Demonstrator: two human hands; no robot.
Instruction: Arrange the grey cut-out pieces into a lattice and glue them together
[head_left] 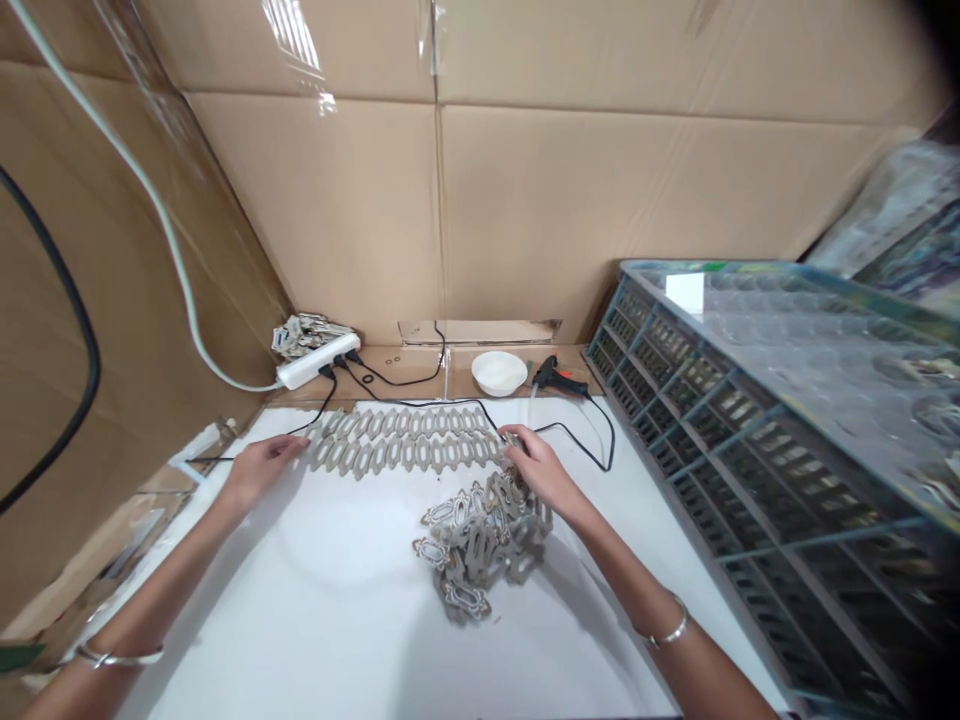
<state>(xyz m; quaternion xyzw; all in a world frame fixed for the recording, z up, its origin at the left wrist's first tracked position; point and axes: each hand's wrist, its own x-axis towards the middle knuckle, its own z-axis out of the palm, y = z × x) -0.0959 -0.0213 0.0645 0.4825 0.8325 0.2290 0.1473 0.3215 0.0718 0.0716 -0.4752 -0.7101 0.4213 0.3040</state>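
Observation:
Two rows of small grey, elongated ornamental frames (405, 453), each with an oval opening, lie side by side across the white tabletop. My left hand (262, 470) is at the left end of these rows, its fingers reaching toward the last pieces, with nothing visible in its grasp. At the right end, my right hand (538, 468) has its fingers closed around an ornamental frame, which is partly hidden by them. Below that hand sits a loose heap of the same frames (480, 540), some showing a pale patterned face with brownish edges.
Behind the rows are a white bowl (499, 373), a black glue gun (559, 378) and a white power strip (319, 361) with black cables. A bundle of similar pieces (307, 334) lies by the strip. A large plastic crate (720, 500) stands right, topped with a clear moulded tray (795, 320). Cardboard walls enclose the back and left.

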